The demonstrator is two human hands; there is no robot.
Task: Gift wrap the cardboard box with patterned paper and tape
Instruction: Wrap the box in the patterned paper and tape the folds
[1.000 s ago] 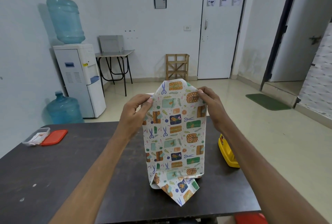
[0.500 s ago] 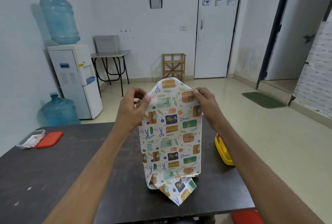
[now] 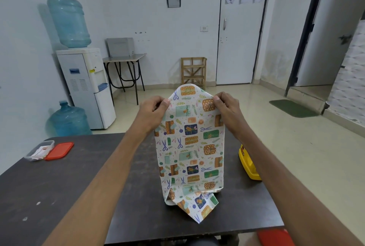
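The patterned paper point(image 3: 190, 147), white with gift boxes and scissors printed on it, stands upright on the dark table point(image 3: 79, 176), wrapped around a tall shape; the cardboard box itself is hidden under it. My left hand point(image 3: 154, 112) pinches the paper's upper left edge. My right hand point(image 3: 227, 110) pinches the upper right edge. A rounded flap of paper rises between the two hands. At the bottom a pointed flap point(image 3: 197, 206) lies loose on the table toward me.
A yellow object point(image 3: 247, 163) sits at the table's right edge. A clear container with an orange lid point(image 3: 59, 150) lies at the far left. A red seat point(image 3: 274, 238) shows below the table. Water dispenser point(image 3: 87, 85), small table and wooden rack stand beyond.
Both hands keep their pinch at the paper's top edges; the fingers have curled in more tightly. The view has shifted slightly, and the wrapped shape has stayed in place.
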